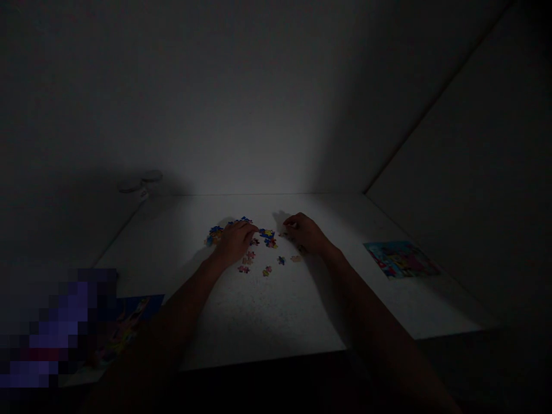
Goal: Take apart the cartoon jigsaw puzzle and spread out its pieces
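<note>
Loose jigsaw puzzle pieces lie on a white table (259,310), with a blue and yellow cluster (215,234) at the far middle and pale pink pieces (246,259) nearer to me. My left hand (235,241) rests palm down with curled fingers at the cluster's right side, touching or just above the pieces. My right hand (304,233) sits a little to the right, its fingertips by a pale puzzle piece (283,234). The dim light hides whether either hand grips a piece.
A colourful picture card (401,260) lies on the table's right side. Another printed picture (129,328) sits at the near left, partly under a pixelated patch (47,328). Pale round objects (140,181) stand beyond the far left corner, and walls rise behind the table.
</note>
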A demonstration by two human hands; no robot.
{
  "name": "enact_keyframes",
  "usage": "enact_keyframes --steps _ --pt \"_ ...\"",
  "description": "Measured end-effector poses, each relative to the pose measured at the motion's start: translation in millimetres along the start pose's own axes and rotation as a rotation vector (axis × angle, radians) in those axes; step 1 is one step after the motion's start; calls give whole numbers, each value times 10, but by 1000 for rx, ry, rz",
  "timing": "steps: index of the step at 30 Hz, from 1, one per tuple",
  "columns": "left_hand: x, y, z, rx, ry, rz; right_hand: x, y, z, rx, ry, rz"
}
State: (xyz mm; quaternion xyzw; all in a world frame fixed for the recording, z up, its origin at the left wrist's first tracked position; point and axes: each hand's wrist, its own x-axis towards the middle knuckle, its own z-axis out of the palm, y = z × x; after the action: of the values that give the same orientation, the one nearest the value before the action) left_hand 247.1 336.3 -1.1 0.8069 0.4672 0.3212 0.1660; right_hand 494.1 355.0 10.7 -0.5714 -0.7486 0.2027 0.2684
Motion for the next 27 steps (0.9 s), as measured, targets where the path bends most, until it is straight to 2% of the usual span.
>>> enact_keyframes --steps 2,5,7,11,15,18,24,27 --pt "-5 -10 -53 36 3 -10 -53 8 -106 59 -140 18" --pt "-30 -14 -133 90 -26 -12 -179 -54 -260 66 -464 6" --pt "-49 -15 -180 132 -54 -4 -263 -128 -326 -32 -552 6" --pt "-64 -55 -273 234 -67 -15 -350 -234 -360 -171 -570 19" --pt "-55 -137 -357 347 14 -104 -350 -217 -346 -163 -610 25" --pt "-51 -159 -371 387 29 -128 -331 -191 -330 -154 -578 27" --pt "-41 -70 -366 342 -157 -22 -267 -273 -251 -123 -429 2" --pt "-60 1 -414 318 -252 8 -260 -290 -209 -85 -449 -27"
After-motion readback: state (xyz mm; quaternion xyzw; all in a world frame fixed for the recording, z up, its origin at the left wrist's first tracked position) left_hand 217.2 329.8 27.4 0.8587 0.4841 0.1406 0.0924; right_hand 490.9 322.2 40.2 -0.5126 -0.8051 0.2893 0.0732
